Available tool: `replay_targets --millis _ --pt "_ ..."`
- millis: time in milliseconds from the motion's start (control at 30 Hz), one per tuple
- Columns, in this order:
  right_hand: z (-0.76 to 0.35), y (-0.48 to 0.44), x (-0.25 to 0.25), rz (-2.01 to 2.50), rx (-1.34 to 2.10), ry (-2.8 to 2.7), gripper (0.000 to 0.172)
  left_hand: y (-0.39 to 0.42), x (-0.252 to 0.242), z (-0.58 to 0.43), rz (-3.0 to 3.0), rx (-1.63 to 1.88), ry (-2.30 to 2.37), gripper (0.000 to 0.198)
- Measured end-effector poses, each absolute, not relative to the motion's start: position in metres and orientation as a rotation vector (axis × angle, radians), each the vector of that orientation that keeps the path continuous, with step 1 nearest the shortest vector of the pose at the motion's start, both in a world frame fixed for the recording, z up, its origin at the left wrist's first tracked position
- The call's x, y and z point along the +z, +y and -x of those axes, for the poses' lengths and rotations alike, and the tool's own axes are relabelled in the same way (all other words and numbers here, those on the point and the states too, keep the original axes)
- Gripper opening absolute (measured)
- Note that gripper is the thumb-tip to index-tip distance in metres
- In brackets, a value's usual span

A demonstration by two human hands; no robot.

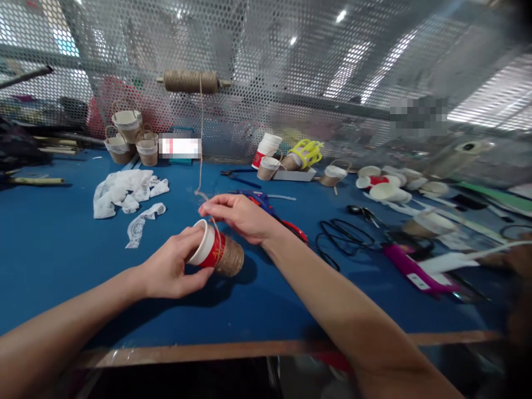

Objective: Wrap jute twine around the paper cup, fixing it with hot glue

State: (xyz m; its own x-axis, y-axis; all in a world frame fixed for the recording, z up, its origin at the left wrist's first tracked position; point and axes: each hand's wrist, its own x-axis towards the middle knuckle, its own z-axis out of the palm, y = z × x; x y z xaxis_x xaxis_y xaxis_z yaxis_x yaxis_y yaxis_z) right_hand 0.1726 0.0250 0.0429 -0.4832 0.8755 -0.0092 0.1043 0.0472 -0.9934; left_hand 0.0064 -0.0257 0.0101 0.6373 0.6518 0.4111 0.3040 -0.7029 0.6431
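Note:
A red and white paper cup [210, 250] lies on its side above the blue table [62, 249], its lower half wrapped in brown twine. My left hand [172, 267] is closed around the cup's rim end. Just above the cup, my right hand [239, 215] pinches the twine strand [200, 149]. That strand runs up to a twine spool [190, 81] mounted on the perforated metal screen.
White lace strips [124, 191] lie at the left. Twine-wrapped cup baskets [128, 138] stand at the back left. More paper cups [266, 152], a yellow holder [306, 152], black scissors [366, 213], a blue and red glue gun [270, 208], black cable [336, 235] and a pink tool [409, 269] lie at the right.

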Motion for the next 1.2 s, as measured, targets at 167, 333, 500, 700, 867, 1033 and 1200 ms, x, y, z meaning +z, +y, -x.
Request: replay_targets --millis 167,333,500,700,867,1033,1200 --pt "-0.188 0.007 0.055 0.959 1.335 -1.482 0.017 -0.027 0.009 -0.007 -1.940 0.786 0.765 0.018" --pt "-0.198 -0.010 0.057 0.962 1.092 -1.462 0.017 -0.029 0.008 -0.008 -1.708 0.756 0.770 0.024" --pt "-0.199 -0.010 0.046 1.033 0.990 -1.450 0.018 -0.032 0.005 -0.007 -1.660 0.741 0.740 0.023" --pt "-0.202 -0.015 0.046 1.046 0.924 -1.441 0.016 -0.031 0.006 -0.007 -1.640 0.749 0.737 0.024" --pt "-0.204 -0.018 0.047 1.087 0.813 -1.502 0.019 -0.032 0.009 -0.008 -1.667 0.714 0.778 0.024" --pt "-0.203 -0.013 0.039 1.110 0.833 -1.534 0.019 -0.037 0.013 -0.009 -1.748 0.720 0.713 0.015" --pt "-0.200 -0.013 0.036 1.134 0.871 -1.558 0.019 -0.039 0.012 -0.009 -1.825 0.747 0.683 0.014"
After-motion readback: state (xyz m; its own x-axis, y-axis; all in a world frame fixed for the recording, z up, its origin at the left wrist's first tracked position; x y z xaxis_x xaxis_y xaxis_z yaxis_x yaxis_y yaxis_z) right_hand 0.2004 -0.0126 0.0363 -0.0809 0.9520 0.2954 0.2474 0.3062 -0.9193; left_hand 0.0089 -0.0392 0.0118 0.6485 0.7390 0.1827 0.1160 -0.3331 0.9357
